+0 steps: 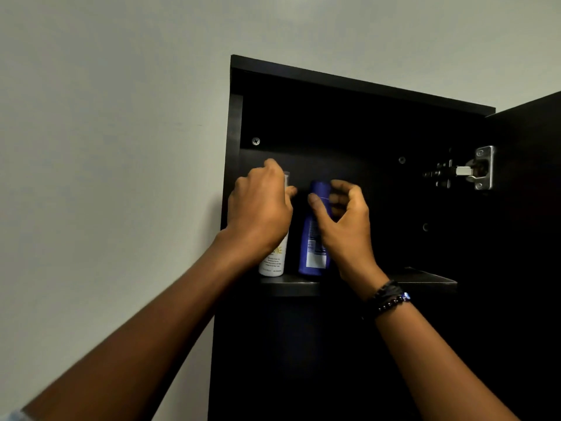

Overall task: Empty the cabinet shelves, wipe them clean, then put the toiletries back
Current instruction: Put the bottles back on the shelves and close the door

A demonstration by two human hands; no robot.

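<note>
L hand (pixel 261 208) wraps the white bottle (pixel 273 260), yellow sun logo, upright on the shelf (pixel 425 279). Just beside at 3 o'clock: tall blue bottle (pixel 312 238) w/ white label, R hand (pixel 344 221) curled round its top.

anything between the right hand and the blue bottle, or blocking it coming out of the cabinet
Nothing visible. The right hand has its thumb and fingers round the blue bottle. The white bottle stands beside it on the left, held by the left hand, not in front of it. The front of the shelf is open.
</note>
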